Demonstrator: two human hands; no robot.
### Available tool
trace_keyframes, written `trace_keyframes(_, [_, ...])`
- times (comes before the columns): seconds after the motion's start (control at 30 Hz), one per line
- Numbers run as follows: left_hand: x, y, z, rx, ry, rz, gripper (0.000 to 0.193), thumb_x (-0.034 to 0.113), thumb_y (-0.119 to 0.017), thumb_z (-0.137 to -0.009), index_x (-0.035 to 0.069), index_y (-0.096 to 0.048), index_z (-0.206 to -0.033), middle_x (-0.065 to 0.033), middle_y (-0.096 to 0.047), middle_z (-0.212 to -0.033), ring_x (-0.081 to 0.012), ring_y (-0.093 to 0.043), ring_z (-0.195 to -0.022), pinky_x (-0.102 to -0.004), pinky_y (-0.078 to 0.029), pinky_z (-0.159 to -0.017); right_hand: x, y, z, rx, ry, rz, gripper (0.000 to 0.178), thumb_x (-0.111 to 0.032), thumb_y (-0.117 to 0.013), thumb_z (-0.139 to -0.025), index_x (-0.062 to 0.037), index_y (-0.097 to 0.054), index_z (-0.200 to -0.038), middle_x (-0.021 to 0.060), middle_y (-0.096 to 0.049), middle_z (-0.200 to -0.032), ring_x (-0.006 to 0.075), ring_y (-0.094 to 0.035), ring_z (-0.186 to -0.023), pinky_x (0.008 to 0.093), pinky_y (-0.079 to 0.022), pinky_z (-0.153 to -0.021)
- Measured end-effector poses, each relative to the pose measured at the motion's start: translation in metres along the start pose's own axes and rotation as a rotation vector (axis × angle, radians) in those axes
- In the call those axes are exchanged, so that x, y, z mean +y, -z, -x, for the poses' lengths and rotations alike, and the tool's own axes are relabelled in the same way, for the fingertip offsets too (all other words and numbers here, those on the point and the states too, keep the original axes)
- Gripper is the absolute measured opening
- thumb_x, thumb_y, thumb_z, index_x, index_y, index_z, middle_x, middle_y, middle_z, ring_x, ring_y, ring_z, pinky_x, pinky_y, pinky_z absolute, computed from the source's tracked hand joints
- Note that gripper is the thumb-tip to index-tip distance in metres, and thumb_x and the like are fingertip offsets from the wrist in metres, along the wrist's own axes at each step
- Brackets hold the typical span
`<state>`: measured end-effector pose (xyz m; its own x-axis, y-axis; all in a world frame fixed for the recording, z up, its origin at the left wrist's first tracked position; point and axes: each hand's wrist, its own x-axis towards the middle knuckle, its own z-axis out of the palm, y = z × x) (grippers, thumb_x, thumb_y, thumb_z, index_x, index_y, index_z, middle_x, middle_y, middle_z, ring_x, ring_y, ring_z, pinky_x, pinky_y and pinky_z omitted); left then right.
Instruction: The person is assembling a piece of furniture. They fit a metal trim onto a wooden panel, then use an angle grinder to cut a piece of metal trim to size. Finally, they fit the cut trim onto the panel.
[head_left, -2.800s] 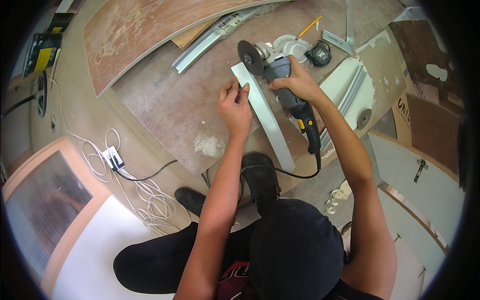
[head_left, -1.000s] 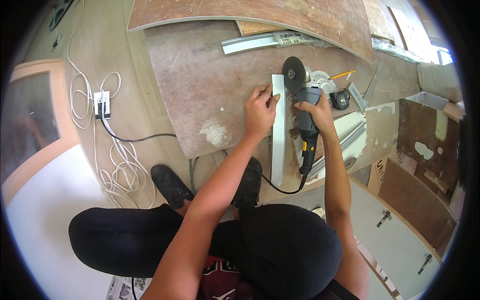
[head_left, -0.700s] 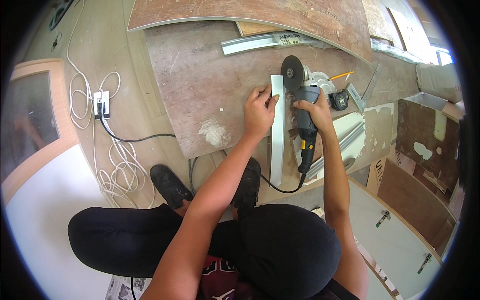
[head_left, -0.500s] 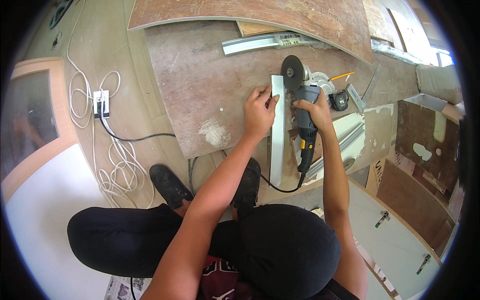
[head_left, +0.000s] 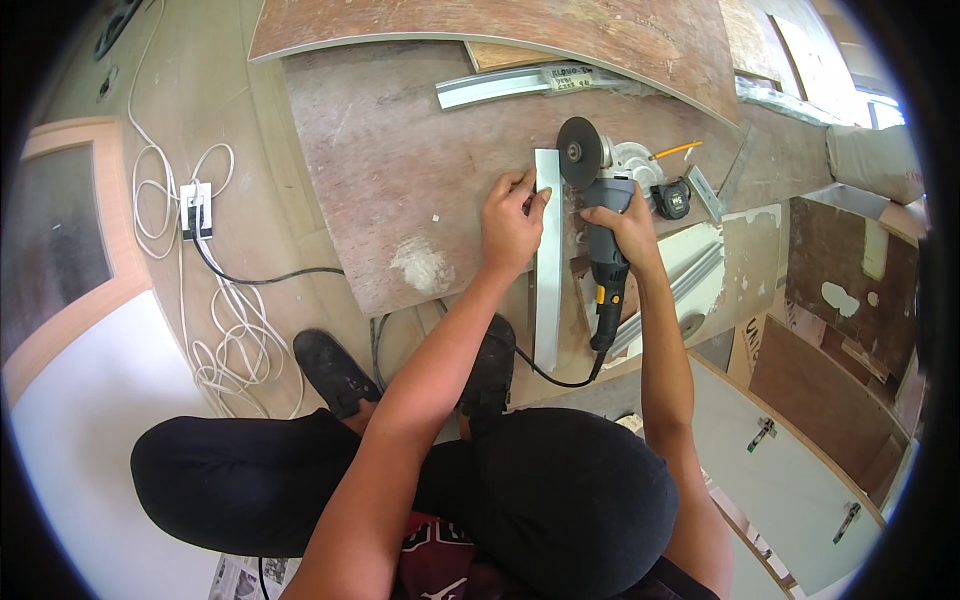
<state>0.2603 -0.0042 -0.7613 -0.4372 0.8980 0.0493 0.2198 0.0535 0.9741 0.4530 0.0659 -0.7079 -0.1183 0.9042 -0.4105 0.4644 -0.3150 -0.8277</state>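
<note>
Your left hand (head_left: pixel 513 225) pinches the silver strip (head_left: pixel 547 290), near end past the board's (head_left: pixel 390 170) edge; your right hand (head_left: pixel 632 222) grips the grinder (head_left: pixel 607 250), disc (head_left: pixel 578 152) just beside the far end; board stretches left.

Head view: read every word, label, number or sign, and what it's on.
I don't copy wording, but it stands here:
Label on wrapped metal strip: dark handwriting.
Cardboard: large dark letters.
Shirt: pale letters, partly hidden.
Tape measure: too small to read.
Printed sheet: too small to read.
Pale bundle: red marks, too blurred.
</note>
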Motion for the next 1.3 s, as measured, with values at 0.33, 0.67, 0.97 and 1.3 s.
trace_keyframes(0.33, [-0.001, 0.001, 0.002, -0.015, -0.007, -0.015, 0.039, 0.007, -0.082, -0.095, -0.004, -0.076, -0.132, -0.0173, -0.073, -0.112, -0.0286, -0.075, -0.084, -0.0384, -0.061, -0.076, 0.000, -0.001, -0.011, 0.002, -0.011, 0.015, 0.070, -0.020, -0.091, -0.071, 0.0071, -0.059, -0.127, 0.0178, -0.074, -0.110, 0.0259, -0.073, -0.095, 0.0378, -0.058, -0.086])
trace_keyframes(0.67, [-0.004, 0.000, 0.001, -0.006, -0.014, -0.006, 0.038, 0.007, -0.082, -0.095, -0.005, -0.076, -0.130, -0.0175, -0.073, -0.111, -0.0283, -0.074, -0.084, -0.0382, -0.060, -0.076, -0.006, -0.001, -0.008, 0.009, -0.012, 0.025, 0.068, -0.017, -0.091, -0.072, 0.0074, -0.060, -0.127, 0.0178, -0.074, -0.109, 0.0250, -0.073, -0.093, 0.0366, -0.059, -0.083])
trace_keyframes(0.97, [-0.005, 0.002, 0.002, -0.008, 0.002, -0.012, 0.038, 0.008, -0.082, -0.095, -0.004, -0.077, -0.131, -0.0165, -0.073, -0.111, -0.0274, -0.074, -0.082, -0.0382, -0.060, -0.075, -0.006, -0.005, -0.003, -0.012, 0.010, -0.026, 0.057, -0.007, -0.084, -0.078, 0.0038, -0.058, -0.127, 0.0122, -0.075, -0.101, 0.0203, -0.074, -0.085, 0.0337, -0.060, -0.076])
trace_keyframes(1.3, [-0.003, 0.001, 0.002, -0.007, -0.005, 0.004, 0.037, 0.008, -0.081, -0.096, -0.005, -0.077, -0.130, -0.0166, -0.073, -0.111, -0.0274, -0.074, -0.083, -0.0383, -0.060, -0.076, 0.000, -0.003, -0.011, 0.014, 0.017, 0.015, 0.070, -0.019, -0.092, -0.071, 0.0079, -0.058, -0.126, 0.0180, -0.074, -0.108, 0.0254, -0.073, -0.092, 0.0366, -0.059, -0.084])
